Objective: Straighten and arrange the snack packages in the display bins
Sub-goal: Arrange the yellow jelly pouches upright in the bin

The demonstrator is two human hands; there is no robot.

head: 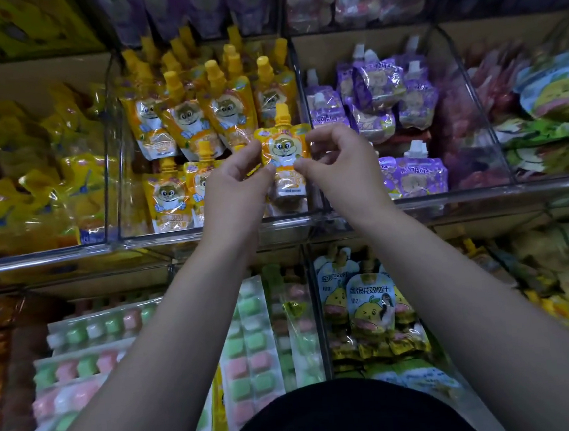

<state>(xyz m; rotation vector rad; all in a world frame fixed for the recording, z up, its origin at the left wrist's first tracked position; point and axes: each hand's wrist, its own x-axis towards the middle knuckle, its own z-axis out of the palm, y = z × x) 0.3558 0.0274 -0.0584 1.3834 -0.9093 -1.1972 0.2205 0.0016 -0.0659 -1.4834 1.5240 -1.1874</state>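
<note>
So, far left sits a bin of yellow packs point(50, 187), then the clear bin point(175, 238) of orange spout pouches point(229, 113). Over that bin's front right corner the left hand point(235, 185) pinches the left edge of one orange pouch point(284, 148), upright, cap up, and the right hand point(340, 165) pinches its right edge. Next bin along holds purple pouches point(379, 97).
</note>
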